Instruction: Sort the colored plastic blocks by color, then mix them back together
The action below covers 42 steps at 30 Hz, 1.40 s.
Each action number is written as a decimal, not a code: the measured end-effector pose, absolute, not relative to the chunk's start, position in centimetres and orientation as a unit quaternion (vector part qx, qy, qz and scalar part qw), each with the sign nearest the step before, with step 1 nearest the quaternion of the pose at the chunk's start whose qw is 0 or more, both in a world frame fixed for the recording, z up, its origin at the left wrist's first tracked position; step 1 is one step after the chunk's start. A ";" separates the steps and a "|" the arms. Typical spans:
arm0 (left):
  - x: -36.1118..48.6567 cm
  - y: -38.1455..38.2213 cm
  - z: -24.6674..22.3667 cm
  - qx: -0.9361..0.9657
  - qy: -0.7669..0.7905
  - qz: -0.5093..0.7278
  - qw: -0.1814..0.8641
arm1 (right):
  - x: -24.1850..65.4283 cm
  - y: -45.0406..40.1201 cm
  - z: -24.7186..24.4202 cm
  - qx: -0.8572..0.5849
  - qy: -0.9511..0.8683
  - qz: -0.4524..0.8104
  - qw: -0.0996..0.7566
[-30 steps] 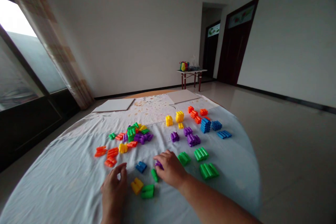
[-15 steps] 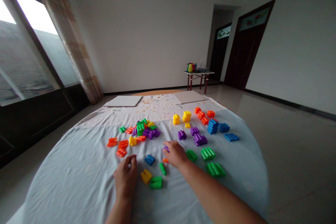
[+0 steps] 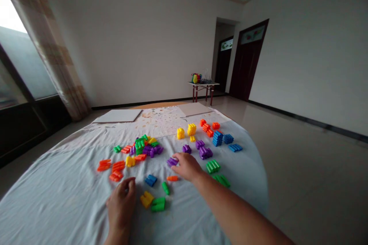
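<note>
Pinching a purple block (image 3: 171, 162) in our right hand (image 3: 186, 165) — just beyond the orange piece (image 3: 172, 178) on the worktop (image 3: 69, 191) — we rest our left hand (image 3: 122, 198), fingers loosely apart, near the blue block (image 3: 150, 180).

Cut off by the bottom edge: left forearm (image 3: 116, 235), surface (image 3: 69, 206). Partly hidden, near centre: purple block (image 3: 171, 162), behind right hand (image 3: 186, 166); lower right of that: green block (image 3: 222, 180), behind right forearm (image 3: 230, 208).

So your right hand (image 3: 185, 165) has a purple block (image 3: 171, 162) by its edge (little orange piece (image 3: 172, 178) lying closer to you), and your left hand (image 3: 122, 196) is loosely curled near a blue block (image 3: 150, 180).
</note>
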State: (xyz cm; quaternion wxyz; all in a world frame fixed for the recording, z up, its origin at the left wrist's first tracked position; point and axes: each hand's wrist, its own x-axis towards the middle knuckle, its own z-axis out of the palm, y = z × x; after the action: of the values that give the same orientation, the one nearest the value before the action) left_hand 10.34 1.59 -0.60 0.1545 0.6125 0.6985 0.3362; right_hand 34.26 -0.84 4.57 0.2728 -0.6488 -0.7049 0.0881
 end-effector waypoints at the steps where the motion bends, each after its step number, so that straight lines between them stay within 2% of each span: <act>1: 10.3 1.6 -0.6 0.612 0.699 0.335 0.153 | 35.3 -1.5 4.9 -0.635 -0.699 0.094 0.314; 3: 10.3 1.6 -0.6 0.612 0.703 0.329 0.150 | 38.0 -2.7 5.4 -0.617 -0.674 0.109 0.392; 6: 10.4 1.6 -0.5 0.614 0.706 0.320 0.145 | 43.1 -3.9 4.9 -0.639 -0.617 0.112 0.445; 13: 10.5 1.7 -0.2 0.620 0.713 0.297 0.135 | 50.8 -2.8 1.4 -0.714 -0.550 0.134 0.412; 27: 10.5 1.9 0.0 0.624 0.721 0.268 0.137 | 50.5 -1.3 1.7 -0.717 -0.551 0.099 0.415; 34: 10.4 1.5 -0.9 0.619 0.695 0.341 0.136 | 44.7 -3.3 5.5 -0.597 -0.656 0.073 0.457; 38: 10.4 1.1 -1.3 0.617 0.685 0.359 0.144 | 38.3 -3.4 6.1 -0.511 -0.746 0.140 0.403; 42: 10.3 0.7 -1.2 0.606 0.685 0.375 0.148 | 33.0 -1.8 5.2 -0.493 -0.798 0.160 0.307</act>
State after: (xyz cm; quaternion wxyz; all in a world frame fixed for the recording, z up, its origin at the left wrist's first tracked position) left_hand 10.30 0.68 -1.20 0.1482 0.6062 0.6853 0.3753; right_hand 32.98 -1.77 5.20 0.3069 -0.4928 -0.7983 0.1602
